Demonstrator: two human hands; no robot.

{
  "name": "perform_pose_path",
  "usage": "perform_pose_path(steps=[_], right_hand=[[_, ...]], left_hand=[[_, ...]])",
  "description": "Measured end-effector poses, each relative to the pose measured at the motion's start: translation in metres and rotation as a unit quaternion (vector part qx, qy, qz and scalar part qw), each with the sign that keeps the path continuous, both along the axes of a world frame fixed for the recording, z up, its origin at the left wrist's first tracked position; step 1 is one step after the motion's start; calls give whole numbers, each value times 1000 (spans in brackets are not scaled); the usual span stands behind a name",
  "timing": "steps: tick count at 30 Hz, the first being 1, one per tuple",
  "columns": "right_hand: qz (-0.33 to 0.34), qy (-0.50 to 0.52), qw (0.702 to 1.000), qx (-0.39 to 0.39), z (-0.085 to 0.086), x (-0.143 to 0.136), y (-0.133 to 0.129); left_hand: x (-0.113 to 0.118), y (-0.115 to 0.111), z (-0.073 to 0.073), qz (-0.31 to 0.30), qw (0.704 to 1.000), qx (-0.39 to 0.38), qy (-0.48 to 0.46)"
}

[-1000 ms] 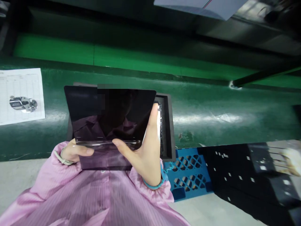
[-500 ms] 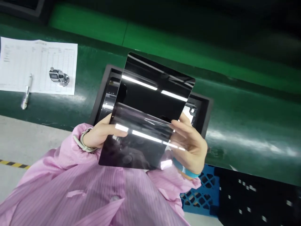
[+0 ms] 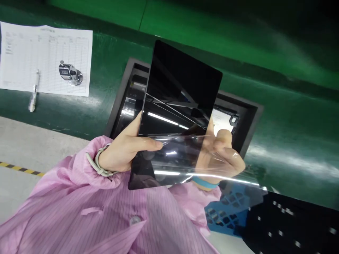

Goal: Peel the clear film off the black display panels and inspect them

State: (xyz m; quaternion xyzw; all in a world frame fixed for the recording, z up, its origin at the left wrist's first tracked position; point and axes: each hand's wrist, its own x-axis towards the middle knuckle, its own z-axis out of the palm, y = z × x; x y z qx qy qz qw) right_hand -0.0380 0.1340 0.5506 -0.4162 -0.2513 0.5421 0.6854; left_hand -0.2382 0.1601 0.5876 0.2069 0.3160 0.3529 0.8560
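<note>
A glossy black glass panel (image 3: pixel 182 84) is tilted up in front of me, reflecting the ceiling lights. My left hand (image 3: pixel 129 146) grips its left edge, thumb across the front and fingers behind. Clear plastic film (image 3: pixel 182 160) lies over the panel's lower part and stretches off past its right edge. Between thumb and curled fingers, my right hand (image 3: pixel 225 151) pinches that film near the panel's right side. Behind the panel, a dark grey tray (image 3: pixel 253 128) sits on the bench, mostly hidden; shiny dark parts and a white piece show inside it.
Left on the green bench (image 3: pixel 286 134) lies a printed form (image 3: pixel 23 53), with a metal tally counter (image 3: pixel 69 73) and a pen (image 3: pixel 34 93) on it. Below right are a blue plastic crate (image 3: pixel 222 215) and a dark surface with small pale bits (image 3: pixel 286 225).
The right fingers have closed on the film and pulled it rightward, so it now extends beyond the panel. The panel sits more upright and slightly farther right in view.
</note>
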Motion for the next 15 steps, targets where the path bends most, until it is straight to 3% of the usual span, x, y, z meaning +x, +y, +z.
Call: perform_pose_path(steps=[7, 15], right_hand=[[-11, 15, 1000, 24, 11, -10, 3], [-74, -13, 997, 5, 26, -18, -1]], left_hand=[[-2, -5, 3, 17, 992, 118, 47], [-6, -13, 19, 59, 974, 171, 135]])
